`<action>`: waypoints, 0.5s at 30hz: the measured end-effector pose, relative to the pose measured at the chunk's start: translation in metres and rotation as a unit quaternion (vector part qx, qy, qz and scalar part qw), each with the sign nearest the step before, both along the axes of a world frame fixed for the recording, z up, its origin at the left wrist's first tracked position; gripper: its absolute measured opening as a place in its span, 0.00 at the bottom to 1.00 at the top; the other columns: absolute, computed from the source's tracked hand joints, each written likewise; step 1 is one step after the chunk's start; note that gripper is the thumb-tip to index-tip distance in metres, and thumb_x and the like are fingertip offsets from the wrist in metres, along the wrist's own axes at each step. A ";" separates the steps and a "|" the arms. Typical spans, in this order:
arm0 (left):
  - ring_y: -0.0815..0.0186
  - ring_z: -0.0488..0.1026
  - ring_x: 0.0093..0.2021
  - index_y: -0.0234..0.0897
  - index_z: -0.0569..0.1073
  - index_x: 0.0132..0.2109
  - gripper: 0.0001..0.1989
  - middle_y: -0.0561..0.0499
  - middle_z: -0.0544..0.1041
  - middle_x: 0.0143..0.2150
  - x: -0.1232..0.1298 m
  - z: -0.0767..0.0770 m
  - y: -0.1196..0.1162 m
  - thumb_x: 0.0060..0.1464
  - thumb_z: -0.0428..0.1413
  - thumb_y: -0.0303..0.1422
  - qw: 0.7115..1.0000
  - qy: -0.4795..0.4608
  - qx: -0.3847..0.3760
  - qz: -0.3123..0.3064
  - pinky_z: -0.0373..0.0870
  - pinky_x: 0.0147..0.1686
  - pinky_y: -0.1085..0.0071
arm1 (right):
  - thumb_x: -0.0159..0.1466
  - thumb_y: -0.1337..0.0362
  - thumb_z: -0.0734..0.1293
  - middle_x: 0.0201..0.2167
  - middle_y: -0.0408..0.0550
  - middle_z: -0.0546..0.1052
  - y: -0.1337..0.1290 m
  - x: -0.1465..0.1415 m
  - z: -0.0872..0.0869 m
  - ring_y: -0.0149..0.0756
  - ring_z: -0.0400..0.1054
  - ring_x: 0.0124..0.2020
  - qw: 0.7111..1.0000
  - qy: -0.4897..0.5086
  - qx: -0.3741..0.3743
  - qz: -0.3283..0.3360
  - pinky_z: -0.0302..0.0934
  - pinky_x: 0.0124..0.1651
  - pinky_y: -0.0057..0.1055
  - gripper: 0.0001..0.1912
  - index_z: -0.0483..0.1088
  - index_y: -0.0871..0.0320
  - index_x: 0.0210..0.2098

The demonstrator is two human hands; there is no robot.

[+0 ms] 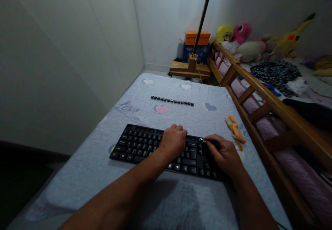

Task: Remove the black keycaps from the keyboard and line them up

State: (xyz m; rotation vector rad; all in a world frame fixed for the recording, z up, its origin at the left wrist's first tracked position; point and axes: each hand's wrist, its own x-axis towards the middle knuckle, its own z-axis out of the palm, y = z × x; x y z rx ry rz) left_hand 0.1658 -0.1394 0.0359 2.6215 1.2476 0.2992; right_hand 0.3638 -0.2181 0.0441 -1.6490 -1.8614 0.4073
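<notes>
A black computer keyboard lies flat on the cloth-covered surface. My left hand rests across its middle, fingers curled over the far edge and closed on it. My right hand is over the number-pad end, thumb and fingers pinched around a small tool with a shiny metal tip. That tip meets the top row of keys; the tool's handle is mostly hidden in my hand. Beyond the keyboard, several loose black keycaps lie in a straight row.
An orange cloth and a yellow-handled brush lie to the right. A wooden bed rail runs along the right side, with plush toys behind it. A wooden stand with a black pole stands past the far edge.
</notes>
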 end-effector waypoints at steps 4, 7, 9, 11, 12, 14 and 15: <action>0.60 0.68 0.42 0.36 0.75 0.37 0.11 0.46 0.75 0.38 0.000 0.000 0.000 0.59 0.47 0.28 1.000 0.000 0.004 -0.001 0.68 0.42 0.65 | 0.65 0.65 0.59 0.36 0.49 0.77 0.000 -0.001 0.002 0.39 0.71 0.39 1.000 -0.010 -0.004 0.026 0.64 0.45 0.36 0.09 0.71 0.56 0.38; 0.60 0.68 0.42 0.36 0.75 0.36 0.11 0.46 0.75 0.39 0.000 0.000 0.000 0.59 0.47 0.28 1.000 0.002 0.004 0.000 0.68 0.42 0.65 | 0.65 0.67 0.59 0.34 0.49 0.76 0.000 -0.004 0.003 0.39 0.70 0.38 0.998 -0.026 0.010 0.054 0.64 0.43 0.37 0.09 0.71 0.56 0.38; 0.60 0.68 0.42 0.36 0.75 0.36 0.11 0.46 0.75 0.39 0.000 0.001 0.000 0.59 0.47 0.28 1.000 0.003 0.003 0.001 0.68 0.42 0.65 | 0.65 0.68 0.59 0.33 0.49 0.75 0.001 -0.005 0.003 0.39 0.69 0.37 0.997 -0.029 0.017 0.072 0.64 0.42 0.37 0.08 0.71 0.56 0.38; 0.60 0.68 0.42 0.37 0.75 0.37 0.11 0.46 0.75 0.39 0.001 0.000 0.000 0.59 0.48 0.28 1.000 0.005 0.002 0.003 0.68 0.42 0.65 | 0.65 0.68 0.59 0.33 0.48 0.75 0.001 -0.004 0.002 0.38 0.69 0.37 0.997 -0.014 0.017 0.075 0.64 0.41 0.36 0.09 0.71 0.56 0.38; 0.60 0.68 0.42 0.37 0.75 0.37 0.11 0.46 0.75 0.39 0.001 0.000 0.000 0.59 0.48 0.28 1.000 0.005 0.002 0.003 0.68 0.42 0.65 | 0.65 0.68 0.60 0.33 0.48 0.76 0.001 -0.004 0.001 0.38 0.69 0.37 0.997 -0.001 0.016 0.069 0.64 0.42 0.35 0.09 0.71 0.56 0.38; 0.60 0.68 0.42 0.37 0.75 0.37 0.11 0.46 0.75 0.39 0.001 -0.001 0.000 0.59 0.48 0.28 1.000 0.006 0.003 0.004 0.67 0.42 0.65 | 0.65 0.66 0.60 0.34 0.48 0.77 0.001 -0.002 0.000 0.38 0.70 0.38 0.999 0.022 0.009 0.046 0.64 0.42 0.35 0.09 0.72 0.56 0.38; 0.60 0.68 0.42 0.37 0.75 0.37 0.11 0.46 0.75 0.39 0.001 -0.001 0.000 0.59 0.48 0.28 1.000 0.006 0.003 0.004 0.67 0.42 0.65 | 0.65 0.65 0.60 0.35 0.48 0.77 0.001 -0.001 -0.001 0.38 0.71 0.38 0.999 0.030 0.005 0.034 0.64 0.43 0.35 0.09 0.72 0.56 0.37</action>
